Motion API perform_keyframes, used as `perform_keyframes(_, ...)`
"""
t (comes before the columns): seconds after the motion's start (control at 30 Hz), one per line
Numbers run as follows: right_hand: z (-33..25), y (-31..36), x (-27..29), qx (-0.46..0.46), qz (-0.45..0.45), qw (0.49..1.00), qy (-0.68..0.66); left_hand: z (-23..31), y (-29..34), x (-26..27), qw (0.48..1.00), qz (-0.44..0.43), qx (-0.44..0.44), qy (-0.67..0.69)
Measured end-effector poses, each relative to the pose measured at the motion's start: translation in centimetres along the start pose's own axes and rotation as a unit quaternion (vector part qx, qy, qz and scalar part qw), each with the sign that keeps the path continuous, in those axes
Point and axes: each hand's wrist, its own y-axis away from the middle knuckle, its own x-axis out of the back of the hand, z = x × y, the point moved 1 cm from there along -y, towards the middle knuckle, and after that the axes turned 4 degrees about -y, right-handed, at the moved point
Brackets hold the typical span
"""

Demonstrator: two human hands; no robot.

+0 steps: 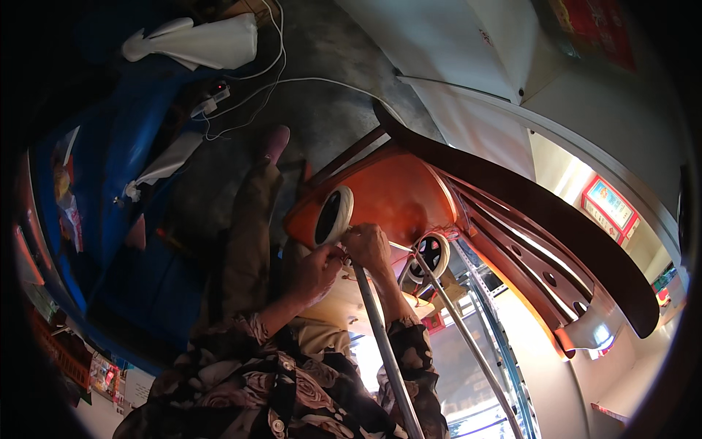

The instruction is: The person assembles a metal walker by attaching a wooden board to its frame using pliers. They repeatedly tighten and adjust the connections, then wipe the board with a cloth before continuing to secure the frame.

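A small wheel point(334, 217) with a cream tire and dark hub stands at the upper end of a metal tube point(376, 322). My right hand point(368, 247) is closed against the lower edge of this wheel, its fingers curled over the tube's end. Close beside it, my left hand point(316, 274) is also closed, thumb and fingertips pinched together next to the joint. Whatever small part either hand grips is hidden by the fingers. A second wheel point(430, 257) with a dark spoked hub sits to the right, near another metal tube point(472, 344).
Just beyond the hands is a wooden chair with an orange-brown seat point(391, 194) and a dark curved back point(541, 197). White cables point(322, 79) run across the floor to a power strip point(210, 104). Blue sheeting point(146, 278) and a white bag point(201, 40) lie left.
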Motion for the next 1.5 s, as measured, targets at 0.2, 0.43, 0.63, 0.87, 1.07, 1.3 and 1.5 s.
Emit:
perform_keyframes(0.2,0.5,0.3,2.4,0.187,-0.001,0.982,-0.035,1.8,0.8,0.4,0.999,-0.004,-0.013,-0.038)
perform_keyframes(0.43,1.6,3.2,6.4,0.267,-0.061,0.962,0.009,1.2,0.5,0.1,1.000,0.002,-0.006,-0.030)
perform_keyframes(0.63,1.8,3.1,5.9,0.423,-0.057,0.902,0.064,0.3,0.8,-0.2,0.998,0.030,-0.050,0.023)
perform_keyframes(0.87,1.2,0.0,5.3,0.221,-0.202,0.950,-0.085,0.1,1.3,-0.2,0.985,0.075,-0.152,0.002)
perform_keyframes(1.07,2.3,-2.2,2.5,0.102,-0.274,0.926,-0.239,0.0,1.3,-0.2,0.967,0.113,-0.214,-0.075)
perform_keyframes(1.3,2.5,-2.6,0.7,-0.078,-0.355,0.860,-0.358,0.0,1.6,-0.2,0.980,0.103,-0.169,-0.022)
perform_keyframes(1.5,1.4,-2.2,-0.2,-0.137,-0.322,0.875,-0.334,-0.1,1.4,-0.4,0.958,0.155,-0.226,-0.090)
